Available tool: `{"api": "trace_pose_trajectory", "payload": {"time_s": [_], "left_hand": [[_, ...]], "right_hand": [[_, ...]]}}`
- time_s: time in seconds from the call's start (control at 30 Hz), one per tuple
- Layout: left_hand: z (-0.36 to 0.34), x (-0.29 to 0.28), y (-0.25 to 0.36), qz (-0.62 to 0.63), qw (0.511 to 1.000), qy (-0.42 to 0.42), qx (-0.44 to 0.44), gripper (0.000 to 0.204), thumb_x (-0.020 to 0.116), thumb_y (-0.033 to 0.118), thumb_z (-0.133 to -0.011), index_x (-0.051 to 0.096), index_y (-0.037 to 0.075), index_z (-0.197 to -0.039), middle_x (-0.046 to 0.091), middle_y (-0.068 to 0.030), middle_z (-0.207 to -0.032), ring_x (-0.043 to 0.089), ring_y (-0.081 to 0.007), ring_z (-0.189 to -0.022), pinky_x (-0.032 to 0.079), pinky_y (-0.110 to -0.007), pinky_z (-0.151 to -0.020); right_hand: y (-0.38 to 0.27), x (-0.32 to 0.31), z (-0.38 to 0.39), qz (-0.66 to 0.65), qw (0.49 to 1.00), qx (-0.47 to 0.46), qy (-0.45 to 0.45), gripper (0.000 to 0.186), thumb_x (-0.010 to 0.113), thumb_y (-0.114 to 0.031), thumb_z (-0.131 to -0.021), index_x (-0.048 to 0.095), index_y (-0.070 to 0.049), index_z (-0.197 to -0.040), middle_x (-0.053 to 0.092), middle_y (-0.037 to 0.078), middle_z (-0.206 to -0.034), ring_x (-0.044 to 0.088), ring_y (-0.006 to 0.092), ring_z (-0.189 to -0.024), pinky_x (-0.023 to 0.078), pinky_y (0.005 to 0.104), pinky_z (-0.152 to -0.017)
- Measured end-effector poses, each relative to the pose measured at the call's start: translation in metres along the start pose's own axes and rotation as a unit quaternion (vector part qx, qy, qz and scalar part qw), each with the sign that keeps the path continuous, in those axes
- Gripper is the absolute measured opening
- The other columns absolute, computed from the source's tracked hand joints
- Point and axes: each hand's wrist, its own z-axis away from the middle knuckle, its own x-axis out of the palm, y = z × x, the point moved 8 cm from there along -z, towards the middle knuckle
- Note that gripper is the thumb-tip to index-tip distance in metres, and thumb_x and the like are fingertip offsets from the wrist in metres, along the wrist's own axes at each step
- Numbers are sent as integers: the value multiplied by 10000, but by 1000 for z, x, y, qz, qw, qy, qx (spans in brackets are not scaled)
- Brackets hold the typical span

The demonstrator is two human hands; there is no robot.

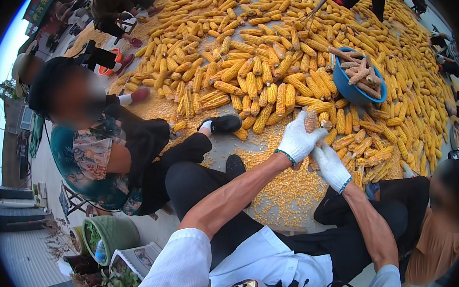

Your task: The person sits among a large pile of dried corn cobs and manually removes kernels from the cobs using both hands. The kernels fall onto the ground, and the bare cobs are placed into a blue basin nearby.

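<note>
White knitted gloves with green-edged cuffs cover both my hands, which meet in front of me above the loose kernels. My left hand [295,140] is closed around a corn cob [310,120]; its pinkish, mostly bare end sticks up past the fingers. Pressed against it from the right, my right hand [330,166] has curled fingers. A brownish piece of cob [313,163] shows below between the hands; whether it belongs to the same cob is hidden. Yellow corn kernels [284,185] lie scattered on the ground beneath my forearms.
A large heap of yellow corn ears [267,70] spreads ahead. A blue basin [352,88] on it holds several bare cobs [363,73]. One person [92,149] sits close on my left, another [440,224] close on my right. Potted plants [113,236] stand at lower left.
</note>
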Motion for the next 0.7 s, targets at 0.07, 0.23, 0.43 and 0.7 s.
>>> {"api": "trace_pose_trajectory", "payload": {"time_s": [0.07,0.23,0.43,0.7], "left_hand": [[0,-1,-5,-15,1000,4,-4,631,803,337,-797,561,-49,-1234,703,-264,-1085,699,-371,-1041,536,-417,-893],[1,-2,-3,-31,999,8,9,635,798,342,-805,562,-16,-1273,715,-240,-1078,707,-357,-1034,540,-411,-896],[-3,-8,-10,31,999,34,8,464,748,291,-886,618,-29,-1195,722,-150,-1044,682,-201,-955,529,-338,-877],[-5,-3,-17,87,995,37,-33,383,713,232,-915,619,-34,-1175,701,-97,-1054,640,-145,-947,515,-314,-875]], "right_hand": [[-9,4,5,-39,999,10,-12,409,450,-407,-1062,548,-12,-1093,580,52,-800,549,144,-720,443,317,-657],[-24,2,17,-125,992,29,-8,371,453,-407,-1068,534,-69,-1198,577,30,-796,431,85,-543,342,258,-481],[-42,3,30,-190,973,121,-45,508,442,-486,-1060,444,-98,-1388,585,29,-695,333,66,-386,255,232,-360],[-35,-2,10,-61,996,56,14,393,521,-428,-1036,519,-37,-1065,537,44,-711,553,139,-513,465,294,-419]]}}
